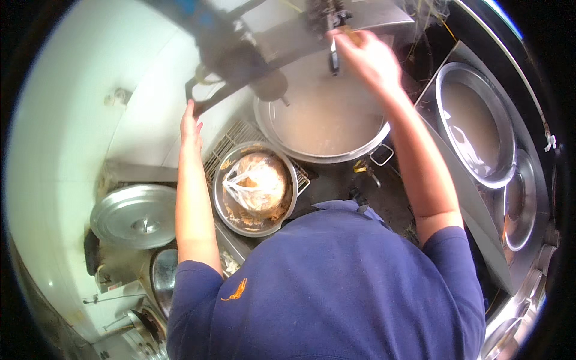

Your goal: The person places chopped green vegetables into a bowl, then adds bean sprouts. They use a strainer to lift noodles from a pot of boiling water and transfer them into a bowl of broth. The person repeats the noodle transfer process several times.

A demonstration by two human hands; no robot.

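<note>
My left hand (191,125) is at the loop-shaped end of a dark metal frame (225,91), fingers against it and partly hidden. The frame belongs to a machine with a rounded metal cylinder (273,85) that hangs over a large steel pot (336,158). Cloudy, steaming liquid (324,123) fills the pot. At the far side my right hand (371,61), blurred by motion, closes round a brownish handle (351,35) next to a dark metal fitting (334,57). Steam and glare veil the machine's upper parts.
Left of the pot, a steel bowl (292,207) holds brownish food under clear plastic (255,180), beside a wire rack (231,141). A round metal lid (135,216) lies further left. To the right stand a basin of cloudy liquid (510,162) and a shallow metal dish (528,207).
</note>
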